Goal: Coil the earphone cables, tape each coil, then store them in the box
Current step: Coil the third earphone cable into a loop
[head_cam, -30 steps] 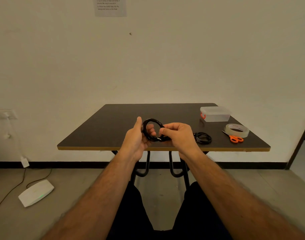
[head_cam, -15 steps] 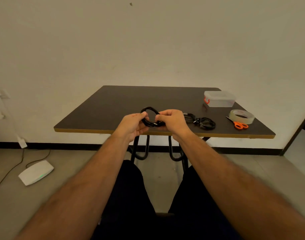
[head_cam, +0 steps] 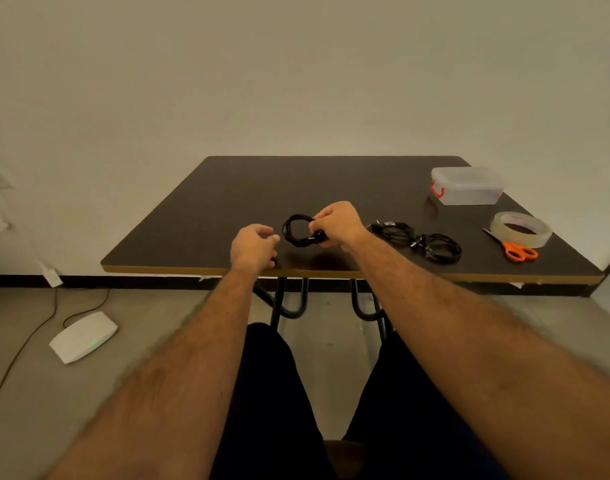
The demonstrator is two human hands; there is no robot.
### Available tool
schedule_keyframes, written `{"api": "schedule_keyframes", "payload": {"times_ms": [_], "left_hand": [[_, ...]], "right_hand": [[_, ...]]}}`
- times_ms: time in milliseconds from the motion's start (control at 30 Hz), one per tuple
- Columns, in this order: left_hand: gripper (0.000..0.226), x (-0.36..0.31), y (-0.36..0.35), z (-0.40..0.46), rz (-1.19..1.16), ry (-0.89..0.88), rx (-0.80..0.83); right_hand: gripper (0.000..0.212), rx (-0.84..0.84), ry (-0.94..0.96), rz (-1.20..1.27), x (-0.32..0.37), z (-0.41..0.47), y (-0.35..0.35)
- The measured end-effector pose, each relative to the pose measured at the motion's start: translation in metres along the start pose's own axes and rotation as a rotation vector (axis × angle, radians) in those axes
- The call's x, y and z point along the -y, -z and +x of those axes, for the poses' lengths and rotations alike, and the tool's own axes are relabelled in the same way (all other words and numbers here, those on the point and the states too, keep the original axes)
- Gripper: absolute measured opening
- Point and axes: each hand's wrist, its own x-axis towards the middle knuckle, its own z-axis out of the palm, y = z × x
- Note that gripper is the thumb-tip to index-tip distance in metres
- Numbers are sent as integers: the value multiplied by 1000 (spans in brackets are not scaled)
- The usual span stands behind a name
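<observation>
Head camera, looking down over a dark table (head_cam: pixel 227 188) at centre frame: a person's right hand (head_cam: pixel 338 223) pinches a wound black earphone coil (head_cam: pixel 296 230) just above the tabletop, fingers curled round its right side. The left hand (head_cam: pixel 253 247) hangs just beside the coil at its left, fingers loosely curled and holding nothing, apart from the cable.

By the look of things, the task is at an early stage. One cable appears coiled, but no tape shows on it. To the right of the hands, a bundle of further black cables (head_cam: pixel 417 239) lies on the table, roughly looped and seemingly untaped. The tape roll (head_cam: pixel 520 228) and orange-handled scissors (head_cam: pixel 520 251) rest at right of frame, touched by neither hand. The clear plastic box (head_cam: pixel 468 185), upper right on the table, sits with its lid on, and nothing can be made out inside. Taping, the remaining coils and the storing all appear to lie ahead.

How many cables make up the bundle cannot be told; the strands overlap. The right hand covers part of the coil, so whether the loose end is tucked in is hidden. The box's far side and latch are too small to read.
</observation>
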Motion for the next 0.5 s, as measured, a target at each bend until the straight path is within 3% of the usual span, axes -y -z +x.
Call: {"api": "schedule_keyframes", "payload": {"times_ms": [267,500], "left_hand": [[31,-23,-15,44,113,-100,-43],[30,-23,-30,79,299,-106,14]], "right_hand": [[10,54,-15,-284,18,48,0],[15,130,-145,-277,8,76,0]]}}
